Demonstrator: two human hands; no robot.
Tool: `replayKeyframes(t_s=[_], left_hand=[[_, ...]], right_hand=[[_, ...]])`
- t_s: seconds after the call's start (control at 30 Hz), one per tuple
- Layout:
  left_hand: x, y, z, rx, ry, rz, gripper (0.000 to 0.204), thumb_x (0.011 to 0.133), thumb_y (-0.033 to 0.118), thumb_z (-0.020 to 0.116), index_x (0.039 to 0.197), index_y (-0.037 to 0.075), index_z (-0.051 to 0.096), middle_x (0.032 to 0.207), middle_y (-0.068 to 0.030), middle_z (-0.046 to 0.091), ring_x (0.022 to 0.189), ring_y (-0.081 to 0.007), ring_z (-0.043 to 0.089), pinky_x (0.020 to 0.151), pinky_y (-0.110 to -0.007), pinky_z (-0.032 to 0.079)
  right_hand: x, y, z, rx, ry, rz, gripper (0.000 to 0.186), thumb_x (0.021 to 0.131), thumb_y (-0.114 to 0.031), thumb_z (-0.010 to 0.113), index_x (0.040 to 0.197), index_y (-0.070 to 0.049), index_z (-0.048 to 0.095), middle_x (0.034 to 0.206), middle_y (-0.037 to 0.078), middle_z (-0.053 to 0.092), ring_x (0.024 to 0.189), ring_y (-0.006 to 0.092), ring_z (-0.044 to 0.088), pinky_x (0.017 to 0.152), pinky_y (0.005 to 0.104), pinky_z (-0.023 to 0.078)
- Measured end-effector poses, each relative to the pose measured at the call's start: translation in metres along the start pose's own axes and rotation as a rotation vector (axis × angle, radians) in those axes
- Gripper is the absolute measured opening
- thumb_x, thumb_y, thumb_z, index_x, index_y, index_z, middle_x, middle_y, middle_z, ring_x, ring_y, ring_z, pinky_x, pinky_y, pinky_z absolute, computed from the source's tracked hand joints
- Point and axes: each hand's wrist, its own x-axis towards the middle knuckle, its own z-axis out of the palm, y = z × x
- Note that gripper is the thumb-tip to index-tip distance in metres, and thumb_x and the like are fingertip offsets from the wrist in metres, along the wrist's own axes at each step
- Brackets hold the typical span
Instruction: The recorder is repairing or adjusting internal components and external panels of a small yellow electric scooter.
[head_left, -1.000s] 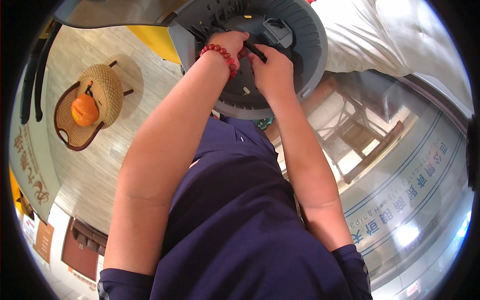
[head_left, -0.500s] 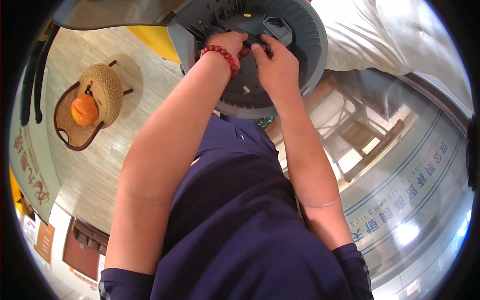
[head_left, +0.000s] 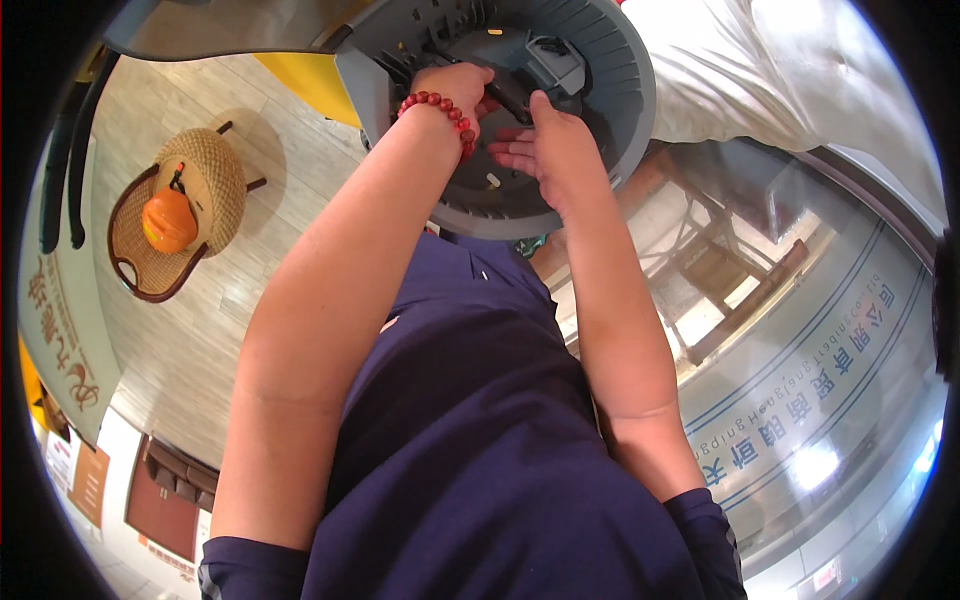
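Note:
Inside a round grey plastic housing (head_left: pixel 632 110) with slotted walls, both my hands are at work at the top of the view. My left hand (head_left: pixel 452 88), wearing a red bead bracelet, is closed around a slim black tube-like piece (head_left: pixel 510 97); its fingertips are partly hidden. The piece slants down to the right, its end next to the thumb of my right hand (head_left: pixel 558 148). That hand has its fingers stretched out to the left beneath the piece. Whether its thumb touches the piece I cannot tell. A grey block-shaped fitting (head_left: pixel 560 68) sits on the housing's floor beyond.
Yellow panel (head_left: pixel 318 85) left of the housing. A woven chair (head_left: pixel 222 175) holding an orange hard hat (head_left: pixel 169 221) stands on the wood-look floor (head_left: pixel 170 350). White crumpled sheeting (head_left: pixel 740 75) lies to the right, above a glass surface (head_left: pixel 800 400) with a wooden frame (head_left: pixel 715 270) visible through it.
My right hand has let go of the black piece's end; its fingers have unfolded and it has turned and dropped slightly lower. My left hand has stayed nearly still.

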Motion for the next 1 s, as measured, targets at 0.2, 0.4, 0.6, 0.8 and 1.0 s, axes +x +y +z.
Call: replayKeyframes(t_s=[0.2, 0.4, 0.6, 0.8, 1.0], left_hand=[[-0.001, 0.005, 0.003, -0.016, -0.028, -0.095, 0.012, 0.082, 0.0, 0.053, 0.093, -0.004, 0.054, 0.086, -0.013, 0.058, 0.078, -0.0215, 0.054, 0.069, -0.03, 0.048], [-0.007, 0.002, 0.003, 0.041, 0.004, -0.031, 0.01, 0.082, 0.001, 0.054, 0.091, -0.003, 0.054, 0.088, -0.0119, 0.056, 0.078, -0.0221, 0.055, 0.068, -0.03, 0.048], [-0.001, 0.008, 0.003, 0.027, 0.008, -0.105, 0.01, 0.082, 0.005, 0.058, 0.089, -0.001, 0.055, 0.087, -0.0096, 0.056, 0.077, -0.0206, 0.054, 0.064, -0.029, 0.049], [0.003, 0.001, 0.003, 0.088, 0.008, -0.033, 0.007, 0.083, 0.001, 0.053, 0.089, -0.002, 0.055, 0.083, -0.0103, 0.056, 0.073, -0.021, 0.055, 0.068, -0.031, 0.048], [0.003, 0.003, 0.001, -0.041, -0.023, -0.11, 0.005, 0.082, 0.001, 0.054, 0.086, -0.002, 0.055, 0.083, -0.01, 0.057, 0.073, -0.0202, 0.054, 0.068, -0.029, 0.046]], right_hand=[[0.005, 0.007, -0.002, -0.28, 0.031, -0.211, 0.032, 0.088, -0.019, 0.051, 0.101, 0.01, 0.054, 0.09, 0.019, 0.06, 0.073, 0.0233, 0.061, 0.064, 0.0303, 0.051], [-0.008, -0.012, 0.005, -0.255, 0.089, -0.294, 0.029, 0.088, -0.016, 0.051, 0.105, 0.007, 0.053, 0.084, 0.016, 0.06, 0.069, 0.0221, 0.061, 0.062, 0.0296, 0.052], [0.003, 0.006, -0.002, 0.023, -0.124, 0.025, 0.03, 0.088, -0.018, 0.051, 0.107, 0.005, 0.055, 0.082, 0.013, 0.06, 0.069, 0.0207, 0.061, 0.063, 0.0284, 0.051], [0.003, 0.004, -0.001, -0.083, -0.095, -0.077, 0.036, 0.09, -0.017, 0.047, 0.117, 0.006, 0.044, 0.094, 0.02, 0.056, 0.076, 0.0248, 0.06, 0.068, 0.031, 0.052], [0.005, 0.005, 0.0, 0.31, -0.09, 0.143, 0.04, 0.089, -0.013, 0.047, 0.123, 0.007, 0.038, 0.105, 0.024, 0.052, 0.078, 0.0306, 0.061, 0.072, 0.0352, 0.052]])
